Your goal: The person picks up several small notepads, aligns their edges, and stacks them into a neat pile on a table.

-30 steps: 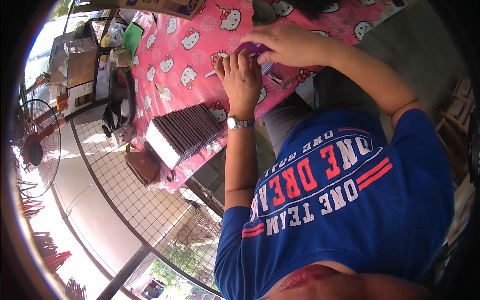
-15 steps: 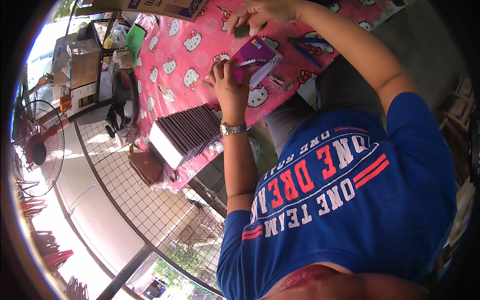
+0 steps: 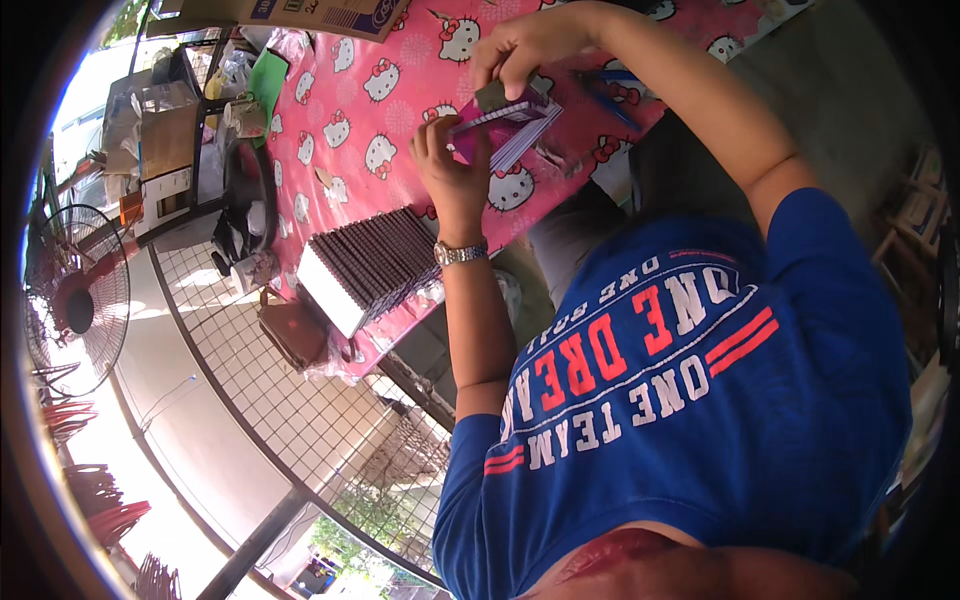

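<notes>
A purple spiral notebook (image 3: 535, 122) stands partly open on the pink tablecloth, its white pages fanned toward me. My left hand (image 3: 452, 170), with a metal watch on the wrist, has its fingers closed on the notebook's purple cover at the left side. Above it, my right hand (image 3: 530, 50) pinches a small dark grey-green block (image 3: 491, 97), whose exact kind I cannot make out. The block is at the upper edge of the raised cover; whether it touches is unclear. Left of my left forearm sits a stack of spiral-bound notebooks (image 3: 370, 262), coils facing up.
Blue-handled tools, perhaps scissors or pliers (image 3: 608, 100), lie right of the notebook. A cardboard box (image 3: 330, 15) stands at the table's far edge. A brown bag (image 3: 290, 328) is at the left corner, near a wire grid (image 3: 260, 390) and a fan (image 3: 80, 300).
My right hand has come down toward the notebook with the small block. The notebook's cover has been lifted and tilted, and my left hand has shifted slightly left.
</notes>
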{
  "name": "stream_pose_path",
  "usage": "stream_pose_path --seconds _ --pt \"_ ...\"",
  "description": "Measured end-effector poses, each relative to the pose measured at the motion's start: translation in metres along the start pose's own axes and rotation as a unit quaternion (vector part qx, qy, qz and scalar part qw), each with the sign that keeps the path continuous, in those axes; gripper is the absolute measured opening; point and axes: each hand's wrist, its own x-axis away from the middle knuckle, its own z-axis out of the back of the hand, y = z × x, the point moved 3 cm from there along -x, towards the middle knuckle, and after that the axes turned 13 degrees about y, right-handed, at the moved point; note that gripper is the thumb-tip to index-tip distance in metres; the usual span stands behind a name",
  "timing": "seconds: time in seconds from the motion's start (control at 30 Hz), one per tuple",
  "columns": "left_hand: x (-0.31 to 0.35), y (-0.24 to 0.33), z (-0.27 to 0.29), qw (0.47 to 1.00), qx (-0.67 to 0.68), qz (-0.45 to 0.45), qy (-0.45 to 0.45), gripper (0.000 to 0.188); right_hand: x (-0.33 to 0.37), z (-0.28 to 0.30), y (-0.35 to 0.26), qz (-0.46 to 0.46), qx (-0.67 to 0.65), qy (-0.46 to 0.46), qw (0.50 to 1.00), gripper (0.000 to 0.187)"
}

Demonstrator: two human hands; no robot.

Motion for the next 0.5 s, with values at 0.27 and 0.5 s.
stream_pose_path --seconds 0.27,0.5 --pt "0.002 -0.018 0.011 0.998 0.029 0.056 -0.01 0.024 -0.034 -0.005 0.01 -0.012 0.361 -0.067 0.93 0.041" --pt "0.008 -0.022 0.011 0.984 0.1 0.141 -0.037 0.023 -0.031 -0.021 0.003 -0.008 -0.03 -0.076 0.997 0.038"
